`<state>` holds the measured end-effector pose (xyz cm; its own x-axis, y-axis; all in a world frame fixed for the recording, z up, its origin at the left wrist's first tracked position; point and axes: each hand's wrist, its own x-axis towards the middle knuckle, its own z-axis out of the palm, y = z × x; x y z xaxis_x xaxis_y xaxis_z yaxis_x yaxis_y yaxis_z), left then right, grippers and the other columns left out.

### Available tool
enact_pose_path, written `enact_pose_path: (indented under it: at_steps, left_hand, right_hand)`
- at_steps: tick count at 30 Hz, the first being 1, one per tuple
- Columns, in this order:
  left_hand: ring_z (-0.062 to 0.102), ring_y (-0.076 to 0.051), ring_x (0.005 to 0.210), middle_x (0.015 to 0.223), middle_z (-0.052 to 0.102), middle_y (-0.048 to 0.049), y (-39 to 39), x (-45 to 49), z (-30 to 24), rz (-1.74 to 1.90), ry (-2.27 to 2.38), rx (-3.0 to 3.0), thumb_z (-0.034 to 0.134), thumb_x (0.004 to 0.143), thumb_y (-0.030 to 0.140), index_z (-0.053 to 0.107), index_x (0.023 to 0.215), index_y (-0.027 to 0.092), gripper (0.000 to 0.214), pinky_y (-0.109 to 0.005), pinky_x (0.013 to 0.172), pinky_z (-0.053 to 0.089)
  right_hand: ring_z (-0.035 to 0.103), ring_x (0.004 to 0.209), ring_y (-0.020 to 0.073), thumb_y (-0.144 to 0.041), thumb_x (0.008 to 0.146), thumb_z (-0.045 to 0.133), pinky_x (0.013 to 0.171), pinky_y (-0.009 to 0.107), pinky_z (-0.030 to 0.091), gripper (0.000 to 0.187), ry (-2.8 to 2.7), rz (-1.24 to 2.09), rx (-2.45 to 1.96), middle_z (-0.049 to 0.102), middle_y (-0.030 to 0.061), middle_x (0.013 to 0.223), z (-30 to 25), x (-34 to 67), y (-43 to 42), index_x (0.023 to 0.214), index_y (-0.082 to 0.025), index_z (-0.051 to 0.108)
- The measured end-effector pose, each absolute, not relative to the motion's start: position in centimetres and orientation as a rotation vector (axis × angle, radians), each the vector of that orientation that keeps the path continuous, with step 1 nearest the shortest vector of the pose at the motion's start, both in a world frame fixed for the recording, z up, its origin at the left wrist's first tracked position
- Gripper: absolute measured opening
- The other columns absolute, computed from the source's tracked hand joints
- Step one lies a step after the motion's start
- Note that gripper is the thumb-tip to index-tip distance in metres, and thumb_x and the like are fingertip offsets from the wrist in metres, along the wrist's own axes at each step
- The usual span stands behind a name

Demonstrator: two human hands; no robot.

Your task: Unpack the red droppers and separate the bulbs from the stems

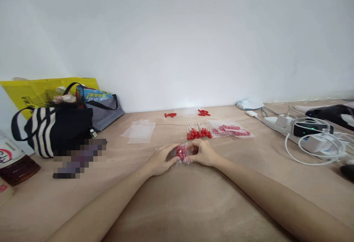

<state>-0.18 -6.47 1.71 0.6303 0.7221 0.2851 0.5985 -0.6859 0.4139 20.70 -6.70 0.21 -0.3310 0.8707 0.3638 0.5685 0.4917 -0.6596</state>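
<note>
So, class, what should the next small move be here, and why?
Probably the right-hand grip should press along the red-striped edge of the small clear plastic bag to close it: that grip is at the edge, small red pieces show inside, and the left-hand grip holds the other end. Whether the edge is sealed can't be seen.

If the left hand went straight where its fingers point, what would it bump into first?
The left hand would first push into the clear bag with red things inside, right at its fingers. Just past that seems to be the right hand, though depth is hard to judge.
</note>
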Motion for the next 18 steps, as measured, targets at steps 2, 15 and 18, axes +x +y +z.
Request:
enact_pose_path:
  at_steps: [2,15,18]
  left_hand:
    - [0.051,-0.019,0.106,0.117,0.054,-0.0063,-6.4,-0.1,1.7,0.657,1.090,2.561,0.049,0.079,0.034,0.043,0.120,0.020,0.043,-0.035,0.090,0.040]
    - [0.057,-0.018,0.095,0.106,0.061,-0.0042,-6.5,-0.1,1.8,0.711,1.089,2.435,0.052,0.077,0.030,0.051,0.109,0.019,0.034,-0.033,0.085,0.043]
    - [0.056,-0.017,0.095,0.107,0.061,-0.0038,-6.6,-0.1,1.8,0.711,1.079,2.438,0.051,0.078,0.029,0.051,0.110,0.020,0.033,-0.032,0.085,0.043]
  right_hand:
    - [0.048,0.059,0.0107,-0.046,0.047,0.073,0.055,0.022,0.032,0.040,-2.031,0.514,-1.230,0.055,-0.0024,0.067,0.3,20.3,-6.8,0.073,-0.019,0.061]
    - [0.050,0.083,0.0147,-0.024,0.064,0.064,0.074,0.028,0.031,0.021,-2.227,0.225,-0.946,0.057,0.0009,0.086,0.9,19.9,-7.5,0.082,-0.019,0.052]
    - [0.051,0.076,0.0135,-0.029,0.066,0.064,0.071,0.028,0.032,0.026,-2.197,0.344,-0.969,0.059,0.0007,0.082,0.7,20.0,-7.3,0.086,-0.019,0.051]
